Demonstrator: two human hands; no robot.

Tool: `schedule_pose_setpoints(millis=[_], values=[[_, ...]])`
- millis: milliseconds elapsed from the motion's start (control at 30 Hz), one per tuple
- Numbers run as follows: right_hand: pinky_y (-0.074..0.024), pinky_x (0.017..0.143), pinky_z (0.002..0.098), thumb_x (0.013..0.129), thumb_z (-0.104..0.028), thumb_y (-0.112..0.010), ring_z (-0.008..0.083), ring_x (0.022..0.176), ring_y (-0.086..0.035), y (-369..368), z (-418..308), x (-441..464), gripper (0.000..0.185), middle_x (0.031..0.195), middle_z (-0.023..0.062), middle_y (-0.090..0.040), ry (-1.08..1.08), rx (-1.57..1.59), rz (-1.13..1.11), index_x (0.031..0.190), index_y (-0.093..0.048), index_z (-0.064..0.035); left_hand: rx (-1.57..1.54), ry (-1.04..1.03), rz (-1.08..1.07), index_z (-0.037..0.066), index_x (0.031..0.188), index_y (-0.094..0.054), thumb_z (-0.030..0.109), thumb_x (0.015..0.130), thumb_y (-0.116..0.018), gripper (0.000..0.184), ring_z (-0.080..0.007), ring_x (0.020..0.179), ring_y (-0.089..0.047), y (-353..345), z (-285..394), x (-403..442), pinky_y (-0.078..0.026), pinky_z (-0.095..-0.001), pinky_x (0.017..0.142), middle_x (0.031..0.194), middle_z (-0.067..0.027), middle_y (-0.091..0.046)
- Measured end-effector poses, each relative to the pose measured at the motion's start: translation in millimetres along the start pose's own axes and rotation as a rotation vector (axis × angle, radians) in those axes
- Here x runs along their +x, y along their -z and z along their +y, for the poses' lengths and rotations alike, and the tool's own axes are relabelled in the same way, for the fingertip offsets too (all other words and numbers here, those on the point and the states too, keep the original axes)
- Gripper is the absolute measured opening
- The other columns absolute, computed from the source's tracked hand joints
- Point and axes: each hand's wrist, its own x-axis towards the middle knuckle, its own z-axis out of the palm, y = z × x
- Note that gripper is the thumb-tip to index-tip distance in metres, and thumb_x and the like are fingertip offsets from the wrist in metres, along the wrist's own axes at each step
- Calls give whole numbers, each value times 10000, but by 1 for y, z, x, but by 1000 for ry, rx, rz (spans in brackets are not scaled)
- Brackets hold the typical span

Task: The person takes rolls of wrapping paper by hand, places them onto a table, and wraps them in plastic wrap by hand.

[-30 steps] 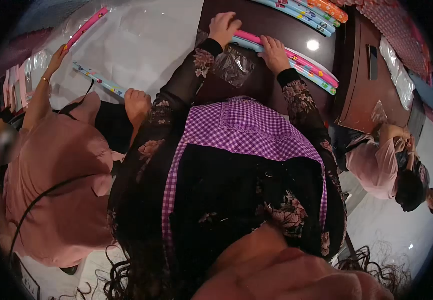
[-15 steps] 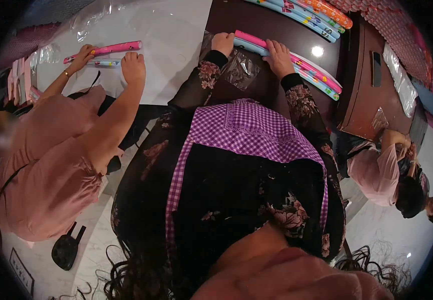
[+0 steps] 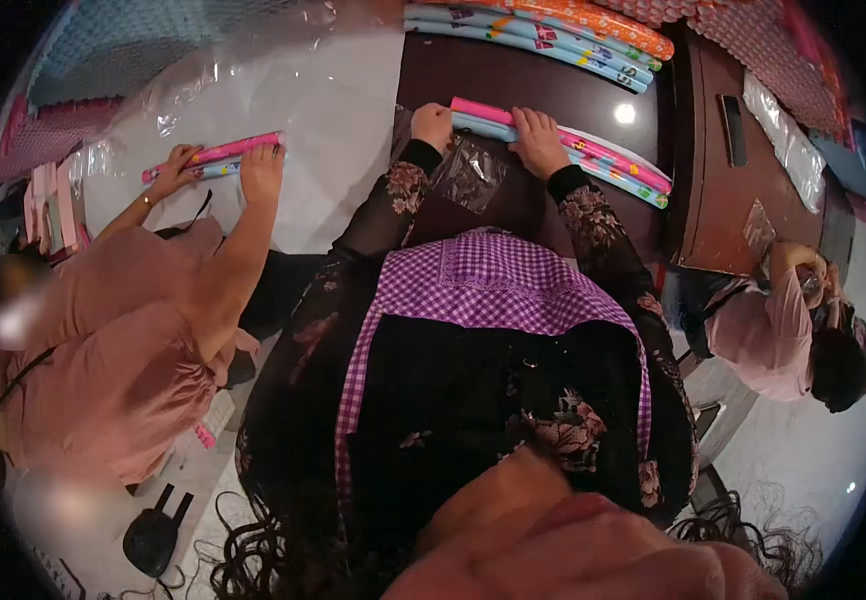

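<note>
A pink roll (image 3: 611,157) of patterned wrapping paper and a light blue roll (image 3: 618,183) lie side by side at a slant on the dark brown table, a white strip along the far side of the pink one. At their left end, my left hand (image 3: 433,127) is closed against the rolls, its fingertips partly hidden. My right hand (image 3: 541,140) grips them further along, with its fingers over the pink roll. Just below the rolls, between my forearms, lies a crumpled clear plastic wrapper (image 3: 473,175).
More blue rolls (image 3: 553,50) and an orange roll (image 3: 603,25) lie at the table's far side. A phone (image 3: 731,130) and a plastic-wrapped pack (image 3: 788,145) rest on the brown surface to the right. At left, a co-worker handles a pink roll (image 3: 238,148) on a white table (image 3: 323,170).
The view has shifted slightly. My hands stay on the two rolls in nearly the same places. The co-worker's two rolls at left now lie closer together, a hand over their right end.
</note>
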Motion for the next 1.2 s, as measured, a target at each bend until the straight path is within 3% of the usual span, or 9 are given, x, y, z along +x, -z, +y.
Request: schedule_pose_setpoints(millis=[67,167,267,300,367,467,600,800,1200], values=[[-354,974,439,713,-188,-710,343,1156,-436,2,0,2,694,1259,167,-464,-1,-2,-7,1302,-392,-3,-57,46,2,-39,763,-609,176,849,-561,236,-251,489,-607,3,15,-7,-478,-361,470,605,-128,-594],[-356,956,445,728,-193,-702,348,1146,-436,4,0,-3,677,1250,181,-461,12,5,2,1296,-392,6,31,12,31,-10,1002,-531,163,860,-572,228,-277,644,-632,3,30,-21,-495,-394,531,778,-164,-605],[-365,933,439,746,-178,-665,349,1111,-456,7,-2,-6,614,1220,188,-478,53,-14,65,1269,-412,19,665,-501,205,28,1066,-485,174,865,-585,269,-386,1016,-517,-4,49,-41,-432,-480,810,1104,-210,-508],[-370,934,430,727,-186,-673,342,1106,-467,-4,1,-4,625,1213,181,-491,56,-45,91,1263,-421,15,792,-618,173,55,1143,-492,196,833,-617,363,-366,1129,-447,-5,51,-42,-402,-465,885,1286,-180,-414],[-375,925,426,717,-180,-661,344,1090,-472,-4,-6,-1,615,1200,181,-495,52,-34,78,1249,-430,22,885,-864,85,76,1247,-464,227,800,-638,504,-332,1203,-397,-4,73,-52,-354,-465,966,1334,-128,-403],[-375,919,437,702,-191,-677,348,1086,-469,2,-11,-1,640,1193,183,-490,24,-3,49,1250,-427,25,1030,-1086,-42,98,1302,-449,343,763,-671,633,-297,1232,-385,-5,68,-41,-301,-502,1013,1309,-75,-436],[-368,923,439,710,-226,-700,343,1088,-466,1,-14,-1,652,1182,179,-489,3,6,34,1253,-427,12,1027,-1115,-201,97,1290,-468,340,796,-637,575,-245,1191,-434,2,45,-26,-305,-495,1010,1236,-63,-498],[-369,913,427,706,-225,-712,329,1086,-465,1,-14,-1,617,1153,164,-493,4,-6,58,1217,-444,-6,1022,-1140,-150,86,1315,-437,247,854,-594,513,-241,1194,-436,7,44,-32,-290,-484,1020,1256,-68,-479],[-358,941,423,732,-257,-726,330,1128,-446,18,-11,-4,622,1195,149,-479,0,17,-12,1236,-443,-30,1016,-1200,-150,105,1290,-469,298,832,-589,511,-228,1187,-432,8,45,-31,-309,-470,1011,1238,-52,-493]])
